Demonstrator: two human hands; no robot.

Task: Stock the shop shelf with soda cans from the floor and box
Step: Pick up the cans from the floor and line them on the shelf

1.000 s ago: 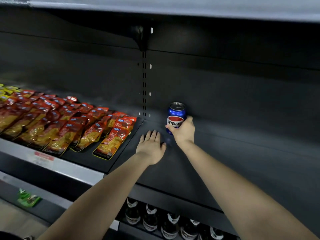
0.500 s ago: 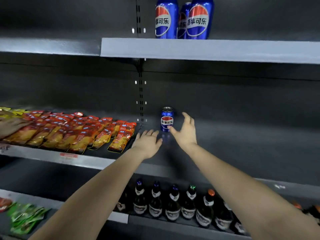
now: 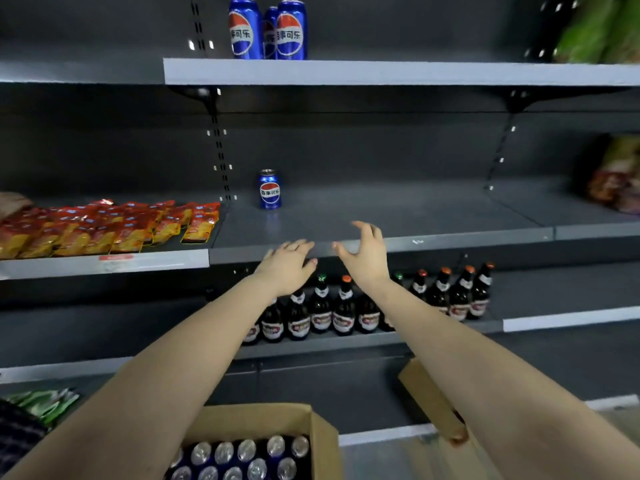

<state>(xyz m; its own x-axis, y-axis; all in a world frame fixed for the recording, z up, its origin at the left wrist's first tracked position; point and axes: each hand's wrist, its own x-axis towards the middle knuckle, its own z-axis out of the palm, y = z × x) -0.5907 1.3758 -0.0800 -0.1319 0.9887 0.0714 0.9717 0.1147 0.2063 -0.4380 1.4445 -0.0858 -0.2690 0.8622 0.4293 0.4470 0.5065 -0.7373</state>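
A single blue soda can stands upright at the back left of the dark middle shelf. Three more blue cans stand on the shelf above. A cardboard box at the bottom holds several cans, seen by their silver tops. My left hand hovers palm down in front of the middle shelf's front edge, holding nothing. My right hand is beside it, fingers loosely spread and curved, also holding nothing. Both hands are well in front of the lone can.
Red and yellow snack packets fill the middle shelf's left section. Dark bottles stand in a row on the lower shelf. Green packets lie at lower left, and blurred bags sit at the far right. A box flap sticks out by my right arm.
My right hand let go of the can, which stays on the shelf. Both hands drew back to the shelf's front edge, and the view pulled away, bringing the box of cans into sight.
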